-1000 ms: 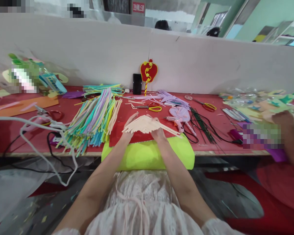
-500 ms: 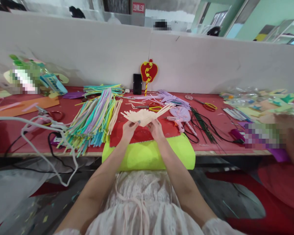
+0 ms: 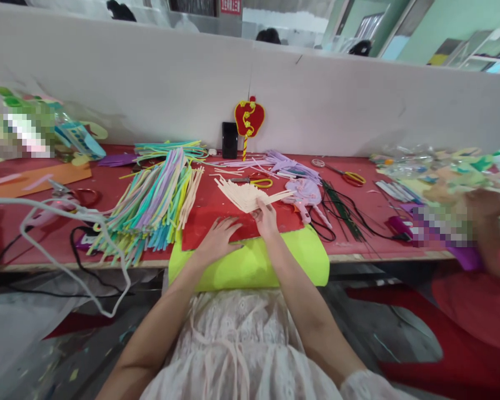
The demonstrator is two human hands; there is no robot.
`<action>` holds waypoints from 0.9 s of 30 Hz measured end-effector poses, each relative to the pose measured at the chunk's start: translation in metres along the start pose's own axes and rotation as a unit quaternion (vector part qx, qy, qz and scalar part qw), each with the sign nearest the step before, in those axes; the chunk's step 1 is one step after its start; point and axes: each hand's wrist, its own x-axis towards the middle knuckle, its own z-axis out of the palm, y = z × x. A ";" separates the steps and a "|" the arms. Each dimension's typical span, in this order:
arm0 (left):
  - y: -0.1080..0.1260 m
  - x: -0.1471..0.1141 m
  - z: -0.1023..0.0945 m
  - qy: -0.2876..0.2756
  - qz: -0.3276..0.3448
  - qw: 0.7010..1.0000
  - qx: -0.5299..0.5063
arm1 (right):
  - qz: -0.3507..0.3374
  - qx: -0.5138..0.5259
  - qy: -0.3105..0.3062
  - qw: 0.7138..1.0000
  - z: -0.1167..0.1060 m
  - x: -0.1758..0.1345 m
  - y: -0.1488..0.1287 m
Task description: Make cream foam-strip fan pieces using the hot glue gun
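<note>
My right hand [image 3: 266, 218] pinches the lower right side of a cream fan-shaped piece [image 3: 244, 195] that looks made of pipe cleaners set side by side. Loose ends stick out at its upper left, and a few longer stems point right. Lower and to the left, my left hand [image 3: 219, 239] is empty, its fingers stretched out and a little apart over the red sheet [image 3: 195, 225]. Below that sheet, a bright yellow-green cloth [image 3: 291, 261] hangs over the table edge. A thick bundle of coloured pipe cleaners [image 3: 158, 194] lies to the left of my hands.
Scissors with yellow handles [image 3: 260, 181] lie behind the cream piece. To the right are a lilac glue gun [image 3: 304, 200], dark green stems [image 3: 344, 211] and more scissors [image 3: 352, 178]. A phone [image 3: 230, 140] and a red-and-yellow ornament [image 3: 249, 118] stand against the partition. Another person's hand [image 3: 485, 205] is at far right.
My left hand has let go of the cream piece and moved down and left, its fingers opening out. The piece stays in my right hand, turned slightly. The view has shifted a little.
</note>
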 end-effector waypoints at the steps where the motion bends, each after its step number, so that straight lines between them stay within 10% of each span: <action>1: -0.003 -0.001 -0.001 -0.001 -0.002 1.000 0.002 | 0.003 0.004 0.000 1.000 0.000 0.000 0.000; 11: -0.024 0.003 -0.011 0.053 -0.037 0.994 -0.089 | 0.021 -0.023 -0.015 0.999 0.003 -0.003 0.002; 17: -0.024 0.026 0.001 0.186 -0.168 0.927 -0.279 | -0.027 -0.060 -0.054 0.996 0.008 -0.008 0.002; 27: -0.024 0.037 0.007 0.221 -0.222 0.877 -0.365 | -0.073 -0.248 -0.121 0.958 0.015 -0.018 -0.001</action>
